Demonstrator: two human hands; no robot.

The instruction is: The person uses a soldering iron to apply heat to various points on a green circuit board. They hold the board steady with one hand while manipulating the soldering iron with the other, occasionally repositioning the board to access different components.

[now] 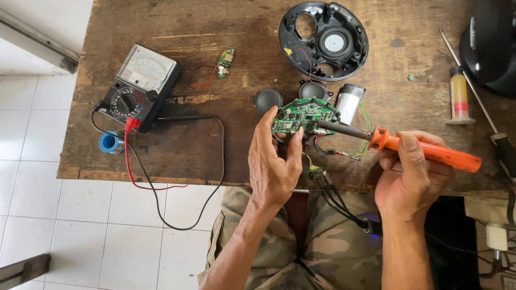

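Worn wooden table (215, 156) over white floor tiles. Left hand (274, 161) grips a round green circuit board (302, 115) near the centre. Right hand (411, 180), at 4 o'clock from it, is closed round an orange soldering iron (424, 150), tip on the board. Black speaker shell (323, 40) lies at 12 o'clock, meter (141, 86) at 9.

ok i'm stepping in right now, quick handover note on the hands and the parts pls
Left hand: fingers grip the round green circuit board, held up over the wooden bench.
Right hand: holds the orange-handled soldering iron, tip on the board's right side.
Parts: black speaker shell lies open behind; silver cylinder is wired to the board; analog multimeter sits left.
Done: housing opened, board out.
Left: cannot tell whether the joint is finished.
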